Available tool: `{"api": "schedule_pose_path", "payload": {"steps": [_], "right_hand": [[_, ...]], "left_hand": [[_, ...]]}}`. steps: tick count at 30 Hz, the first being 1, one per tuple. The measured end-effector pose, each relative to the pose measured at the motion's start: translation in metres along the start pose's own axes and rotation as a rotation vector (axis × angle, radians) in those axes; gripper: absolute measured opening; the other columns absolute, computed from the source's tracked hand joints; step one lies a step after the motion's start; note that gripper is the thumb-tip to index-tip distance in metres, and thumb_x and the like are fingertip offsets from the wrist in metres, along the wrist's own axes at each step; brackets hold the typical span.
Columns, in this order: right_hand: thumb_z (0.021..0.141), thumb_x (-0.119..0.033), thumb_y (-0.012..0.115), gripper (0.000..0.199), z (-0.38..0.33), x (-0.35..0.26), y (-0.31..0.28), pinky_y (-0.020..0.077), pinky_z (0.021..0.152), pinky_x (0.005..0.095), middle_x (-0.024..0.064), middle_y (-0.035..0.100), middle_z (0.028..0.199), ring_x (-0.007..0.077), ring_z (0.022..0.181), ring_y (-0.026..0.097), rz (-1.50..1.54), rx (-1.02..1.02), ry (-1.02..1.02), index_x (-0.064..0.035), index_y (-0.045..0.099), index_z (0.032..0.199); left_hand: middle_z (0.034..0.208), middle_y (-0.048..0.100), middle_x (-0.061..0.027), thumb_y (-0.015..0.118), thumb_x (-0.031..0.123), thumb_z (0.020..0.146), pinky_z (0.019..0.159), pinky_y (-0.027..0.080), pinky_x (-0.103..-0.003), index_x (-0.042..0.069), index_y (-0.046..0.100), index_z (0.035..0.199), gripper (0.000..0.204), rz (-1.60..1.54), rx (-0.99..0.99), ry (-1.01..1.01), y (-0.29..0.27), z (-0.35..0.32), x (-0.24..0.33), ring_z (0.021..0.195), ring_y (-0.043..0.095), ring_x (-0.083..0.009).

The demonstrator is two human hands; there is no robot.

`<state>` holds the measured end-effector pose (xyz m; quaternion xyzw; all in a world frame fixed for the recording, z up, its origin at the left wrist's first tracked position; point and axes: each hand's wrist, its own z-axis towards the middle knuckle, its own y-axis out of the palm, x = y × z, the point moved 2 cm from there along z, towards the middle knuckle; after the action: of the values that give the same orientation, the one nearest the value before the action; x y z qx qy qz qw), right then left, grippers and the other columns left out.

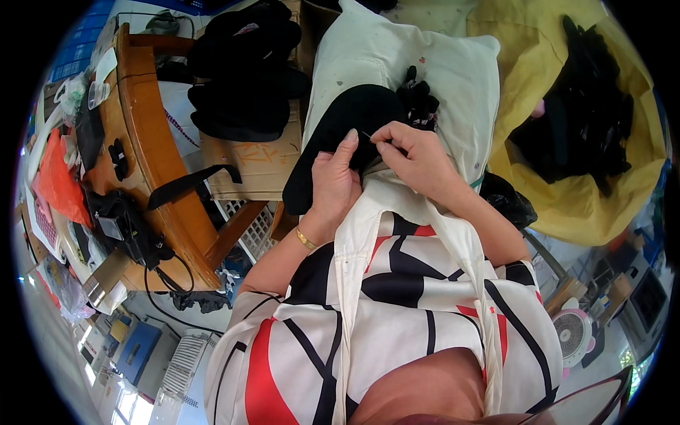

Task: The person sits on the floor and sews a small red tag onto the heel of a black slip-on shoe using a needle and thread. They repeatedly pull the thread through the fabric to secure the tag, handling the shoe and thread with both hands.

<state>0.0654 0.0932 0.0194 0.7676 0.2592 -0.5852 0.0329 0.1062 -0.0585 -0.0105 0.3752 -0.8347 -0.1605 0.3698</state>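
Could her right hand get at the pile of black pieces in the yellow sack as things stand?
Probably yes: the right hand, now pinching at the black piece, has open lap cloth between it and the yellow sack.

Left hand point(334, 180) grips a black fabric piece point(340, 134); right hand point(414, 157) pinches a needle point(371, 137) against it.

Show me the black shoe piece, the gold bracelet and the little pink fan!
black shoe piece point(340, 127), head view, middle of its flat surface
gold bracelet point(306, 239), head view, band on the left wrist
pink fan point(572, 334), head view, centre of its round grille
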Motion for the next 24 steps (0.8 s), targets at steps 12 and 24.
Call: {"api": "schedule_pose_path", "payload": {"steps": [12, 24], "right_hand": [[0.087, -0.008, 0.060, 0.012, 0.001, -0.002, 0.000, 0.0442, 0.054, 0.0287, 0.0101, 0.060, 0.065, 0.0132, 0.054, 0.052, -0.004, -0.003, -0.007, -0.0006, 0.064, 0.095], [0.088, -0.011, 0.060, 0.012, 0.008, 0.002, 0.002, 0.0432, 0.056, 0.0263, 0.0042, 0.060, 0.067, 0.0085, 0.059, 0.050, 0.136, -0.086, 0.133, 0.0001, 0.062, 0.093]], "left_hand": [[0.095, 0.067, -0.0052, 0.064, 0.016, 0.096, 0.080, 0.051, -0.027, 0.000, 0.067, 0.096, 0.016, 0.007, -0.039, 0.017, -0.001, 0.001, -0.001, 0.087, 0.062, -0.0091], [0.080, 0.064, 0.0012, 0.070, 0.019, 0.092, 0.060, 0.045, -0.022, 0.007, 0.067, 0.083, 0.015, 0.041, 0.046, 0.008, 0.010, -0.007, 0.001, 0.069, 0.056, -0.0046]]}}
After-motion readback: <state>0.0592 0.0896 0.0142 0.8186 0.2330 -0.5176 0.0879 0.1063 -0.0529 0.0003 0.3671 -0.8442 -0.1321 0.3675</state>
